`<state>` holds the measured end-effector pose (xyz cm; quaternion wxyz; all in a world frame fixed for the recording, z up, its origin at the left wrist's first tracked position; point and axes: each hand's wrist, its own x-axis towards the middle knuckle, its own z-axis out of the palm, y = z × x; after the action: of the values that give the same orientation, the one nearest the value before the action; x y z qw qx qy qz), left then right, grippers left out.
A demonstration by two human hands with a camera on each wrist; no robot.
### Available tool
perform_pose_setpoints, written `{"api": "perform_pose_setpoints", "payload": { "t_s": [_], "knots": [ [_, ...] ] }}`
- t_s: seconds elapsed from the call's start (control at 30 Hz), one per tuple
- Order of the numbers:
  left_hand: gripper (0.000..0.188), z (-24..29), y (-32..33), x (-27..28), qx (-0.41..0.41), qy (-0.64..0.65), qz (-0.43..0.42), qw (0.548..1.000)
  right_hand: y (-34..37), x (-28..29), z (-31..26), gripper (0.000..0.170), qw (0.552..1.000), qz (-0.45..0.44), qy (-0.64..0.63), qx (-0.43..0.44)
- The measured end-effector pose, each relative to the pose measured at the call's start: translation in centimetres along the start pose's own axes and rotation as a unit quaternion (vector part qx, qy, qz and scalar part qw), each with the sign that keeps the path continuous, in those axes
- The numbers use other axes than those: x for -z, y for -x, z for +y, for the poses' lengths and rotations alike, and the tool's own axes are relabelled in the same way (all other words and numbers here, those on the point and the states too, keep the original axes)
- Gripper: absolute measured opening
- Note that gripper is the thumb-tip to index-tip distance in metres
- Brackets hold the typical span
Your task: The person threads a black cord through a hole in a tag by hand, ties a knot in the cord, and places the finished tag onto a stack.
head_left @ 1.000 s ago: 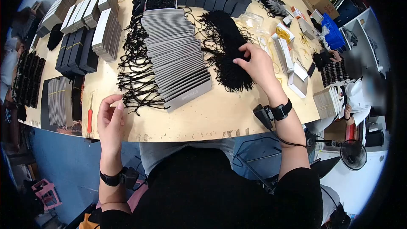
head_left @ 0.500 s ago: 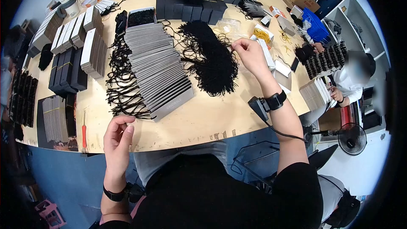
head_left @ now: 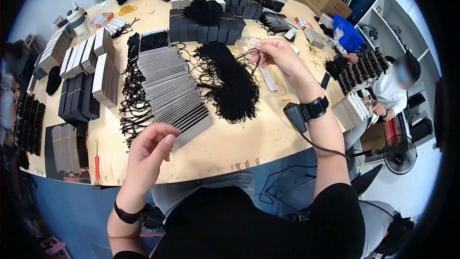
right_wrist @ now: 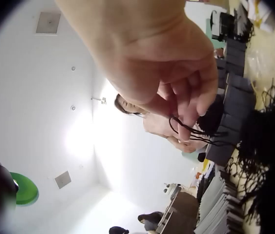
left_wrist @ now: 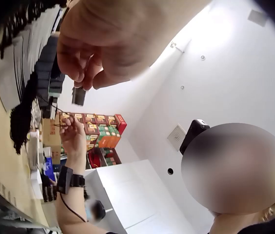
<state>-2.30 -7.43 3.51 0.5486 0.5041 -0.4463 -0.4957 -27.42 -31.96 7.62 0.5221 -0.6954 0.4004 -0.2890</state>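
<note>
From the left wrist only, left fingers (left_wrist: 71, 66) show pinching grey piece (left_wrist: 79, 97); right fingers (right_wrist: 188, 113), cord (right_wrist: 205, 132).

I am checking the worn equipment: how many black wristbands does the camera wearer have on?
2: the left band behind the left hand, the right band behind the right hand, which pinches black cord. None seems hidden.
</note>
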Motion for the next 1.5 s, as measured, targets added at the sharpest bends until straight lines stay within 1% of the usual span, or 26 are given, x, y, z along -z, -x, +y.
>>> {"api": "perform_pose_setpoints", "payload": {
  "t_s": [0.07,0.13,0.23,0.3,0.37,0.47,0.53,0.57,0.63,0.7,0.77,0.83,0.9,0.97,1.0,1.07,1.1,1.13,1.17,1.23,1.3,1.37,1.4,1.43,1.47,1.5],
  "knots": [
    [0.016,1.1,-2.2,-1.4,0.027,0.028,-0.066,0.997,0.1,-0.7,0.5,0.023,0.999,-0.033,-0.009,-0.012],
    [0.020,0.9,-4.9,-3.7,0.015,0.051,-0.076,0.996,0.5,-1.9,0.6,0.024,0.999,-0.022,-0.035,-0.022],
    [0.024,0.3,-8.7,-6.6,0.066,0.094,-0.073,0.991,1.2,-3.4,1.2,0.023,0.997,-0.001,-0.072,-0.032],
    [0.025,-0.4,-10.9,-8.0,0.182,0.208,-0.079,0.958,1.6,-4.5,1.7,0.022,0.999,0.028,-0.029,0.004],
    [0.024,-1.7,-12.6,-8.9,0.182,0.240,-0.066,0.951,2.1,-5.2,2.1,0.019,0.999,0.040,0.029,0.008],
    [0.020,-3.0,-13.7,-9.9,0.178,0.266,-0.024,0.947,2.5,-5.5,2.7,0.019,0.999,0.023,0.008,0.028],
    [0.016,-3.2,-13.7,-10.3,0.166,0.265,0.027,0.950,2.2,-4.9,3.3,0.020,0.992,0.098,0.066,0.049],
    [0.016,-3.3,-13.6,-10.4,0.167,0.263,0.027,0.950,1.8,-4.2,3.7,0.020,0.992,0.099,0.065,0.048],
    [0.015,-3.5,-13.5,-10.4,0.195,0.229,0.030,0.953,0.5,-1.6,4.4,0.022,0.978,0.183,-0.021,0.098],
    [0.014,-4.1,-13.5,-10.4,0.199,0.219,0.017,0.955,-0.3,1.6,3.5,0.023,0.967,0.210,-0.138,0.039],
    [0.014,-4.4,-13.6,-10.4,0.199,0.210,0.003,0.957,-0.6,4.2,1.6,0.020,0.960,0.216,-0.175,0.032],
    [0.015,-4.5,-13.5,-10.5,0.216,0.181,-0.029,0.959,-1.1,6.5,0.2,0.021,0.958,0.217,-0.179,0.061],
    [0.017,-4.2,-13.2,-10.6,0.214,0.181,-0.030,0.960,-1.2,7.9,-1.8,0.021,0.961,0.228,-0.134,0.077],
    [0.022,-3.6,-12.8,-10.8,0.241,0.124,-0.050,0.961,-0.9,9.1,-3.3,0.023,0.987,0.125,-0.072,0.069],
    [0.022,-2.7,-12.4,-10.6,0.239,0.127,-0.048,0.962,-0.5,8.7,-4.4,0.023,0.988,0.122,-0.069,0.070],
    [0.023,-0.2,-10.9,-9.6,0.208,-0.079,-0.136,0.965,1.2,6.7,-6.7,0.025,0.996,0.053,0.028,0.072],
    [0.023,0.4,-10.2,-8.9,0.209,-0.077,-0.133,0.966,2.0,5.2,-7.5,0.025,0.996,0.050,0.029,0.072],
    [0.022,0.8,-9.4,-8.0,0.071,-0.200,-0.104,0.972,2.8,3.3,-8.2,0.022,0.985,0.051,0.129,0.105],
    [0.021,1.2,-8.5,-7.3,-0.067,-0.317,-0.069,0.943,3.6,1.3,-8.7,0.020,0.963,0.051,0.227,0.138],
    [0.025,2.4,-6.5,-6.0,-0.187,-0.289,0.011,0.939,5.7,-2.4,-9.2,0.015,0.923,-0.011,0.328,0.202],
    [0.034,3.9,-4.8,-4.6,-0.387,-0.314,0.019,0.867,8.4,-7.2,-10.2,0.018,0.920,-0.041,0.308,0.239],
    [0.042,4.7,-2.4,-3.7,-0.300,-0.126,-0.105,0.940,9.7,-10.1,-10.6,0.015,0.892,-0.107,0.340,0.277],
    [0.037,5.0,-1.1,-3.5,-0.215,0.004,-0.143,0.966,9.9,-11.5,-10.6,0.014,0.895,-0.123,0.295,0.310],
    [0.037,5.6,0.1,-2.6,-0.214,0.004,-0.136,0.967,9.9,-12.8,-10.4,0.013,0.896,-0.139,0.249,0.341],
    [0.032,6.5,1.3,-1.3,-0.078,0.059,-0.152,0.983,9.6,-13.7,-10.2,0.005,0.891,-0.153,0.224,0.364],
    [0.027,7.1,2.2,-0.3,0.059,0.116,-0.165,0.978,9.1,-14.6,-10.1,0.005,0.890,-0.158,0.222,0.366]
  ]
}}
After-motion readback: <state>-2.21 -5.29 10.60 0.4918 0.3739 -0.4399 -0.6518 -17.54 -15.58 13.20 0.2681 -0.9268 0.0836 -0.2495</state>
